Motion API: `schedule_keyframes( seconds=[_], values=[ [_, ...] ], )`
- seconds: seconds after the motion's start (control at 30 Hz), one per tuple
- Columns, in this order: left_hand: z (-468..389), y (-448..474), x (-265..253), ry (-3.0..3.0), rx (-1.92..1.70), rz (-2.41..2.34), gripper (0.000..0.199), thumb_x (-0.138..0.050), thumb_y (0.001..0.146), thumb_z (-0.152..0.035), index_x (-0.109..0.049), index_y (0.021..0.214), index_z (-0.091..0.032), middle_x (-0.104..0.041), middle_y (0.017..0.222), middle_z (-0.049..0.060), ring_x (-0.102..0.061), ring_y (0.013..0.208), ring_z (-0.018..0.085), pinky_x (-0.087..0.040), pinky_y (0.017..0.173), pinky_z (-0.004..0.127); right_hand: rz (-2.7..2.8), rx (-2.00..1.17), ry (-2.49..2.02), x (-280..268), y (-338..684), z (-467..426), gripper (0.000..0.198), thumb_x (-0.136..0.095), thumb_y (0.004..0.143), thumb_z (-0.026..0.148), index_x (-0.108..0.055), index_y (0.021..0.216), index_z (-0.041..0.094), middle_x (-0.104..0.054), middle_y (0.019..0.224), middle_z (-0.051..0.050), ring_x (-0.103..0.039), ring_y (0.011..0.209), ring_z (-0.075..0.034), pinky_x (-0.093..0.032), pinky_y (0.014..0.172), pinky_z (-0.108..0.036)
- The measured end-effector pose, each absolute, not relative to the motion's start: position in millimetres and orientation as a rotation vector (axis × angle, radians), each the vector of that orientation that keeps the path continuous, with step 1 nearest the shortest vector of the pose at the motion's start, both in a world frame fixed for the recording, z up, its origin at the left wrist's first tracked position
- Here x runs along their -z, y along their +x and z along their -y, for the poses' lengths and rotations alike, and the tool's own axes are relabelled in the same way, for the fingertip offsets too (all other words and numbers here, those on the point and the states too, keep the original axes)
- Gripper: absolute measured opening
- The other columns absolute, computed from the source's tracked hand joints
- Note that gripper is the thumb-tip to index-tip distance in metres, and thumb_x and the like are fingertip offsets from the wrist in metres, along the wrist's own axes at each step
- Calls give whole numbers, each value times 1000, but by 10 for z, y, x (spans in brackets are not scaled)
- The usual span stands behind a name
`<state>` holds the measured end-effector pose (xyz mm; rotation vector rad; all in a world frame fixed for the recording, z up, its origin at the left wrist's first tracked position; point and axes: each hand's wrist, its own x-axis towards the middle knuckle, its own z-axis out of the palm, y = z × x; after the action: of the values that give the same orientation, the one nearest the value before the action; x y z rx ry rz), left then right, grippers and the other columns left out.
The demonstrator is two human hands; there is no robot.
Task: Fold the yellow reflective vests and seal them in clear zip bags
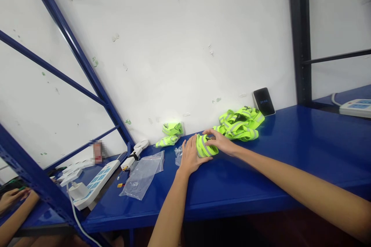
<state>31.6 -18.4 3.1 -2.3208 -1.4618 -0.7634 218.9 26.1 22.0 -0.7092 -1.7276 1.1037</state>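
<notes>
On the blue shelf top [261, 177], both my hands press on a folded neon-yellow reflective strap bundle [206, 147]. My left hand [189, 156] holds its left side, fingers curled over it. My right hand [220, 142] grips its right and top edge. A loose heap of the same straps [239, 123] lies just behind my right hand near the wall. Another small strap bundle [171, 134] rests further left against the wall. A small clear bag [178, 154] peeks out under my left hand.
A larger clear plastic bag [142, 175] lies left of my hands. White power strips [95, 183] and a small white fan [139, 147] sit at the left end. A dark phone [263, 101] leans on the wall. Another person's hand [11, 198] shows at far left.
</notes>
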Motion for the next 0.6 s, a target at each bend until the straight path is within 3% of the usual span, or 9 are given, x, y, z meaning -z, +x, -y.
schedule_keyframes(
  seconds=[0.17,0.43,0.6],
  values=[
    [187,303,-32,-2338,796,1469,104,-57,70,-74,-17,148,-18,-39,146,17,-33,137,31,-20,114,50,1576,-1200,-675,-234,2194,-269,41,-75,62,36,-62,95,16,-62,94,-5,-57,89,-20,-46,79,-32],
    [212,384,-81,-2316,770,1402,105,-63,67,-71,-21,146,-15,-42,142,19,-36,134,34,-22,113,53,1470,-1200,-635,-187,2118,-240,43,-79,60,39,-62,92,16,-64,85,-3,-60,79,-17,-47,73,-31],
    [204,479,-88,-2278,729,1351,98,-71,67,-46,-20,145,-14,-41,142,19,-38,133,34,-30,109,50,1398,-1207,-662,-183,2122,-295,48,-82,55,37,-61,94,16,-64,82,-2,-60,77,-17,-48,71,-31]
  ],
)
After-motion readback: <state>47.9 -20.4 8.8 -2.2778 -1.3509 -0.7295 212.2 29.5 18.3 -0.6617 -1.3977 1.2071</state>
